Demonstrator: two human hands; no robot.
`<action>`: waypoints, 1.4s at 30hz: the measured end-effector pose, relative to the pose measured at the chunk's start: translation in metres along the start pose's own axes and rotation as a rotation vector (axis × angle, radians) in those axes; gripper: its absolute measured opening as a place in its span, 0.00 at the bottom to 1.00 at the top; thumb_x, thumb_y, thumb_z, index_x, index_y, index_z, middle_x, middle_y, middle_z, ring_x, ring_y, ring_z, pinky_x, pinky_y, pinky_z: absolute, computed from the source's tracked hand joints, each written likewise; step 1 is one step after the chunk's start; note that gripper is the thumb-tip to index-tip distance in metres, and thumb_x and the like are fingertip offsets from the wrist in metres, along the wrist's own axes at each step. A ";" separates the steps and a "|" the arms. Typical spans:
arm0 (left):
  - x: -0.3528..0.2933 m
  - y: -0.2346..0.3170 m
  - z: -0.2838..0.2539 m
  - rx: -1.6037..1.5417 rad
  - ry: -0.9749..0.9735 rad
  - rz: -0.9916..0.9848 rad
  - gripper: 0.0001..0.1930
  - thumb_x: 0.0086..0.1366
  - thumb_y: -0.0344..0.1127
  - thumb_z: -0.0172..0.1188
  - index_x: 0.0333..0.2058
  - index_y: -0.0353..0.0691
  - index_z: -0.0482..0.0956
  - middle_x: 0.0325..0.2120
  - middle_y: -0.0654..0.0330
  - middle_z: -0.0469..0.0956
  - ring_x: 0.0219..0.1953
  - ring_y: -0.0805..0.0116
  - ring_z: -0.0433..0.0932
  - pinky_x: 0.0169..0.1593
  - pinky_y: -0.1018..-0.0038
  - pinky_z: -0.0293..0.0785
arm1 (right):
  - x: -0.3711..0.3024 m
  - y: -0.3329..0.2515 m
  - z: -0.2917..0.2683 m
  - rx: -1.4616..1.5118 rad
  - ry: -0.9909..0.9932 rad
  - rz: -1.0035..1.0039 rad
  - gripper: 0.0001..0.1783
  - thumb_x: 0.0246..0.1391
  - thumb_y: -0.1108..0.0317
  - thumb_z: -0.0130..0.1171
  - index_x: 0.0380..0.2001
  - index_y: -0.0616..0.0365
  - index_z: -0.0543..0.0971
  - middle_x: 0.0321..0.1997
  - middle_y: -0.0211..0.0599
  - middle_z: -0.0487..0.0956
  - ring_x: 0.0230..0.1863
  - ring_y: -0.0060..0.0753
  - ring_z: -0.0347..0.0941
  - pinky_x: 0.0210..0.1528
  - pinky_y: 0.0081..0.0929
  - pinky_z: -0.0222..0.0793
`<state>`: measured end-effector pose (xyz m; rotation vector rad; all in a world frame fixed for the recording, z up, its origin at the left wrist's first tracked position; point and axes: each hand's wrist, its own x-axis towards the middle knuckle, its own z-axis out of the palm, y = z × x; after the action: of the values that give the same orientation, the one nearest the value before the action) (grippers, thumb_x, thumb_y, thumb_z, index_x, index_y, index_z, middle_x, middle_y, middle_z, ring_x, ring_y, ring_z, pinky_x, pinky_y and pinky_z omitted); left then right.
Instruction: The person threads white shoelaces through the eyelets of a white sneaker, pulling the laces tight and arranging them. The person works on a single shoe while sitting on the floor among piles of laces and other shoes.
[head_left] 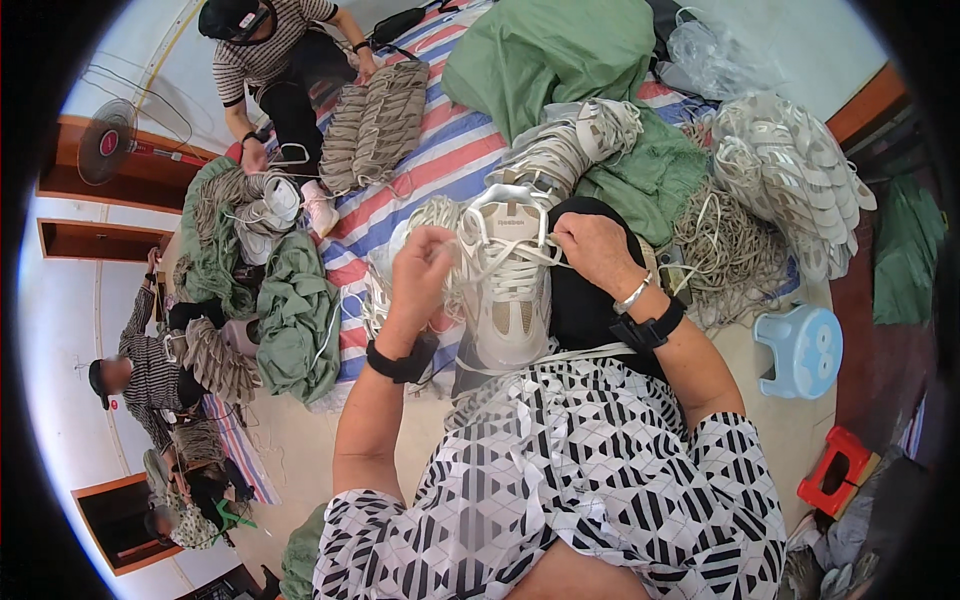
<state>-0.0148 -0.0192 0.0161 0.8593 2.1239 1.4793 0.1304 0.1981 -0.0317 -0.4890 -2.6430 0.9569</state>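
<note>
A beige and white sneaker [515, 290] stands in front of me on my lap, its toe toward me. Cream shoelace [510, 262] runs across its eyelets, with loose ends to both sides. My right hand [598, 252], just right of the shoe's collar, pinches one lace end. On the other side my left hand [422, 275] is closed, fingertips together at the lace by the shoe's left edge; it is slightly blurred. More pale shoes lie beyond this one, a row of them [560, 150] reaching away from me.
Stacked white shoes [790, 180] and a heap of laces [725, 250] lie at the right. A blue stool [798, 350] and a red stool [838, 470] stand nearby. Green sacks [550, 60] cover part of the striped sheet [455, 150]. A co-worker [275, 60] sits far left beside bundled shoes [375, 125].
</note>
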 end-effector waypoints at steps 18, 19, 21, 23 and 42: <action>0.040 0.015 -0.051 -0.050 0.354 -0.102 0.17 0.72 0.40 0.42 0.50 0.35 0.70 0.16 0.70 0.67 0.15 0.85 0.56 0.16 0.85 0.52 | 0.022 0.008 -0.012 0.016 -0.294 -0.174 0.07 0.53 0.67 0.51 0.28 0.57 0.76 0.25 0.43 0.77 0.29 0.49 0.75 0.33 0.41 0.69; 0.036 -0.005 -0.040 0.067 0.267 -0.001 0.16 0.71 0.40 0.43 0.49 0.36 0.71 0.17 0.70 0.69 0.16 0.85 0.58 0.19 0.85 0.55 | 0.026 0.007 -0.015 -0.131 -0.303 -0.222 0.06 0.51 0.66 0.54 0.28 0.56 0.76 0.27 0.38 0.78 0.33 0.45 0.75 0.34 0.39 0.69; 0.029 -0.020 -0.013 0.137 0.124 0.068 0.15 0.70 0.38 0.46 0.47 0.37 0.74 0.19 0.70 0.72 0.18 0.84 0.61 0.24 0.85 0.60 | 0.035 0.008 -0.020 -0.191 -0.212 -0.409 0.04 0.49 0.67 0.56 0.27 0.55 0.76 0.30 0.34 0.78 0.38 0.42 0.74 0.36 0.37 0.69; 0.019 -0.022 0.010 0.086 0.107 0.050 0.13 0.69 0.36 0.48 0.45 0.38 0.77 0.21 0.69 0.74 0.20 0.83 0.65 0.27 0.85 0.62 | 0.036 0.009 -0.020 -0.128 -0.112 -0.518 0.04 0.46 0.68 0.59 0.27 0.54 0.76 0.32 0.32 0.76 0.39 0.40 0.73 0.38 0.35 0.69; 0.007 -0.039 0.019 -0.090 0.020 -0.178 0.12 0.64 0.39 0.56 0.29 0.35 0.78 0.24 0.70 0.74 0.28 0.82 0.68 0.33 0.82 0.66 | 0.066 -0.011 0.007 -0.258 -0.409 -0.247 0.10 0.46 0.64 0.56 0.23 0.61 0.78 0.28 0.46 0.77 0.33 0.52 0.74 0.35 0.41 0.69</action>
<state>-0.0175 -0.0110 -0.0268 0.6081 2.0709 1.4839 0.0665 0.2134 -0.0198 -0.0095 -3.1191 0.7033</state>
